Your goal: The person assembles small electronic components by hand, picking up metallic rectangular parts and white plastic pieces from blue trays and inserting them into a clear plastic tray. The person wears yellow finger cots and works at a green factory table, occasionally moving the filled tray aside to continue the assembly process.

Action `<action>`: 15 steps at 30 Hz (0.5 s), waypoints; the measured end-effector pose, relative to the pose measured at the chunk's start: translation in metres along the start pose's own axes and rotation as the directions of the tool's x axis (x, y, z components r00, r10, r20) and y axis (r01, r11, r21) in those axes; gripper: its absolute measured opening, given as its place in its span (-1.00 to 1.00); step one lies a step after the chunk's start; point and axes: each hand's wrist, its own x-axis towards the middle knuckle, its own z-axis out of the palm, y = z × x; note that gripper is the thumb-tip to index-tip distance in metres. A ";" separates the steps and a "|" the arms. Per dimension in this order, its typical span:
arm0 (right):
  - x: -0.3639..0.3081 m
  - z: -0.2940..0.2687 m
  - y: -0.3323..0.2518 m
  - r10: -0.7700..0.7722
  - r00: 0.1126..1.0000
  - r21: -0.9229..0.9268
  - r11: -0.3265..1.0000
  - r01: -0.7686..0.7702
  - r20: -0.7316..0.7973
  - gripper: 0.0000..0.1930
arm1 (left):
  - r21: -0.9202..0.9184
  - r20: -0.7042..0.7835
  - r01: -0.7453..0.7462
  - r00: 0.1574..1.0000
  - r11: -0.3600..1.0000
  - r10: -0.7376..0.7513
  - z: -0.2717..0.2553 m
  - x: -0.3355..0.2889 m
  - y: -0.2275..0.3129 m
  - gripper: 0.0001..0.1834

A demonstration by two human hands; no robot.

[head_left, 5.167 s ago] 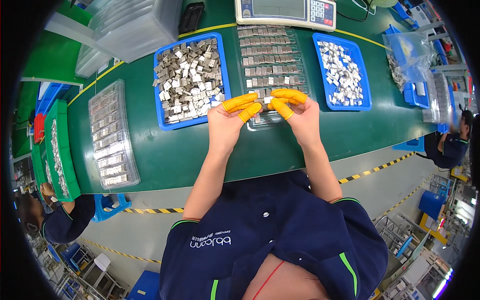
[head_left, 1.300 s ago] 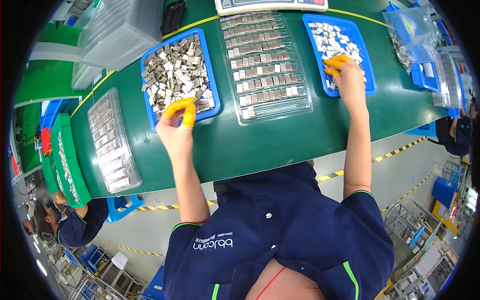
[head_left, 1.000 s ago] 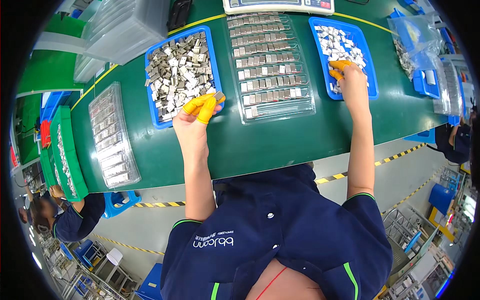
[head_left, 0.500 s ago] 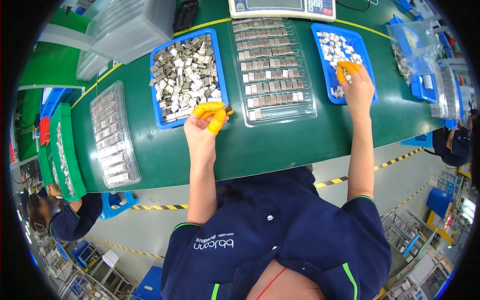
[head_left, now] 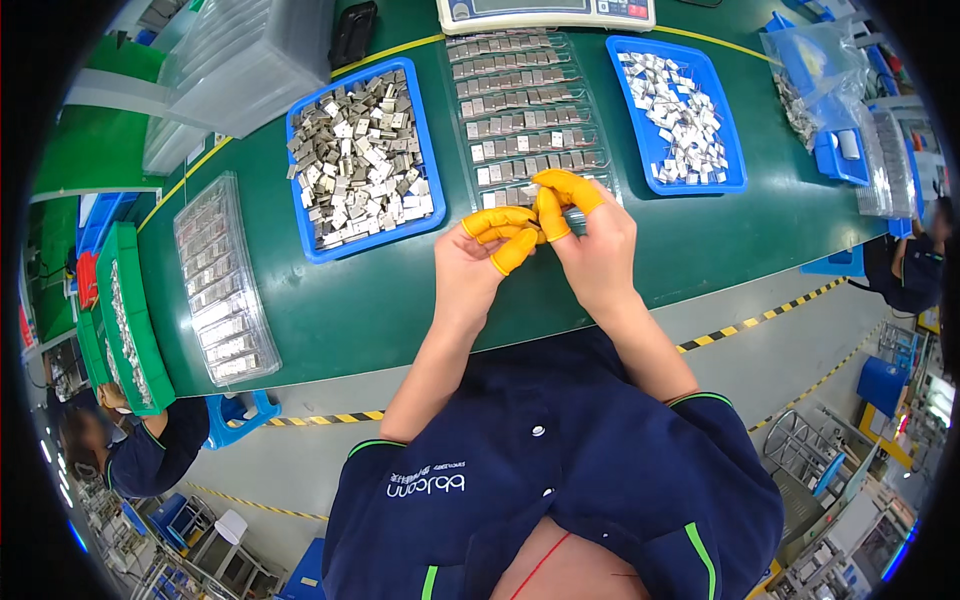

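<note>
My left hand (head_left: 470, 275) and my right hand (head_left: 602, 245), both with yellow finger cots, meet over the near end of a clear blister tray (head_left: 607, 185). My left fingers pinch a small metal connector shell (head_left: 533, 224), mostly covered, with a dark end showing. The right fingertips press together against it; whatever they hold is hidden. Rows of metal connector shells (head_left: 520, 100) fill the blister tray. Left of it, a blue bin (head_left: 437, 190) holds a heap of loose metal shells (head_left: 360, 160). On the right, another blue bin (head_left: 740, 165) holds small white parts (head_left: 685, 120) with thin leads.
A white scale (head_left: 545, 14) stands at the back, near a black object (head_left: 352, 32) and stacked clear trays (head_left: 245, 70). A filled clear tray (head_left: 228, 285) and green bins (head_left: 150, 340) lie left. A plastic bag (head_left: 815, 60) sits right. Co-workers are at both sides.
My right hand has left the right blue bin and come left to meet my left hand. My left hand has moved right, still pinching the metal shell.
</note>
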 end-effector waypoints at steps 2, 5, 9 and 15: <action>0.001 -0.003 0.002 -0.029 1.000 -0.003 1.000 0.029 0.006 -0.76 | 0.053 0.053 -0.014 0.999 0.999 0.011 -0.003 -0.001 -0.002 -0.71; 0.000 0.000 -0.001 0.038 0.999 0.105 0.994 -0.038 -0.001 -0.77 | 0.056 0.052 -0.049 0.998 0.997 0.046 -0.004 -0.001 -0.002 -0.71; -0.001 -0.006 -0.007 0.410 0.910 0.460 0.797 -0.391 0.064 -0.80 | -0.110 -0.126 -0.008 0.992 0.994 -0.006 -0.007 0.003 0.008 -0.77; -0.007 -0.003 -0.008 0.424 0.848 0.740 0.447 -0.502 0.319 -0.79 | -0.110 -0.123 -0.081 0.990 0.991 0.067 -0.015 0.003 -0.003 -0.78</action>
